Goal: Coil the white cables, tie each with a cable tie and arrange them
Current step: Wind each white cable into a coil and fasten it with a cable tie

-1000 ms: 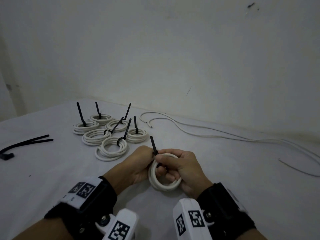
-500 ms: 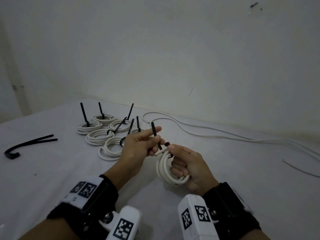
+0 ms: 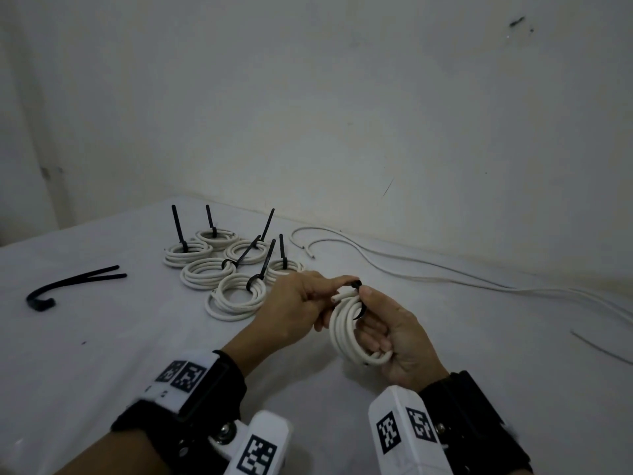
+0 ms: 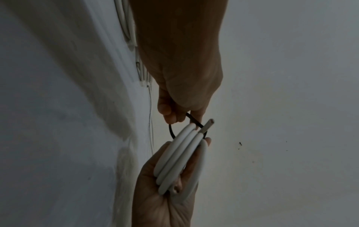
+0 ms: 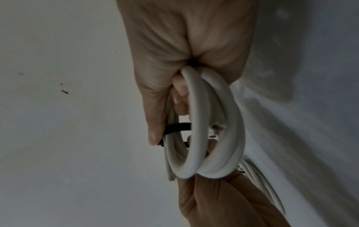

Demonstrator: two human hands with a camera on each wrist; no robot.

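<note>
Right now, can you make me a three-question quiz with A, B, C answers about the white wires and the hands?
1. Where do the spare cable ties lie?
A. on the table, far left
B. inside a tied coil
C. under the loose cables

2. How many tied coils lie on the table?
A. two
B. six
C. ten

3. What does the right hand hold?
A. nothing
B. a loose straight cable
C. a white coil

Answers:
1. A: the spare cable ties lie apart at the table's left.
2. B: six tied coils sit grouped, black tails sticking up.
3. C: the right hand grips the white coil while the left hand pinches its black tie.
</note>
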